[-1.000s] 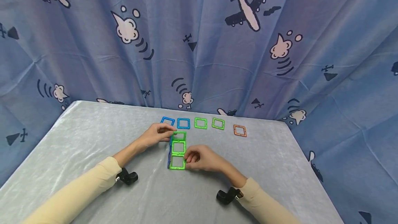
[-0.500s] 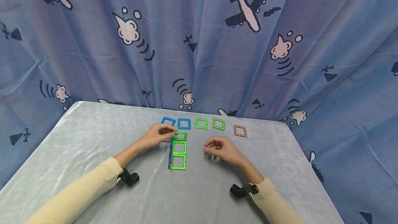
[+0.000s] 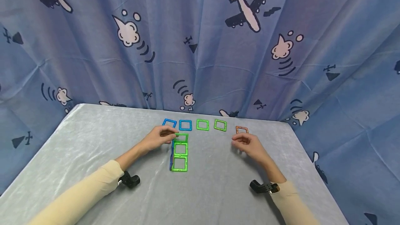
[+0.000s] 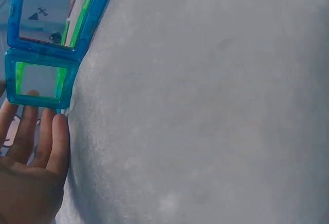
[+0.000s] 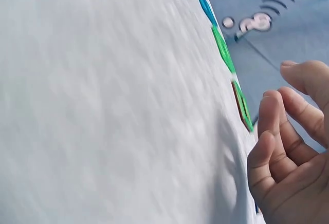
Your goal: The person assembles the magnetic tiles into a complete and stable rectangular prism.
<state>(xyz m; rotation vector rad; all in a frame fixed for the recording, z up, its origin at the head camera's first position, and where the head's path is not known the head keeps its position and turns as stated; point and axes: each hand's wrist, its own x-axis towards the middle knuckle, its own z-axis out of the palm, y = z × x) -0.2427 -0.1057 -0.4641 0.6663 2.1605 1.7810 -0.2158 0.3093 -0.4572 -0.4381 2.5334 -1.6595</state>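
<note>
The right hand (image 3: 251,145), thumb and fingers loosely bent, slightly apart and holding nothing visible, is nearer the orange square (image 3: 242,127), which lies just above its fingertips, right of centre, partly hidden; contact cannot be told. The left hand (image 3: 156,137), fingers fairly straight, touches the connected frames' (image 3: 180,155) upper end, left of centre.

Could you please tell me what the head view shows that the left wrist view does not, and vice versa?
Only the head view shows the right hand, cream fabric sleeves and black wrist cameras.
Only the left wrist view shows the broad faces of two blue square plastic frames, nearly edge-on from the head.
Both share the left hand, grey cloth-covered table and blue printed fabric curtain.
</note>
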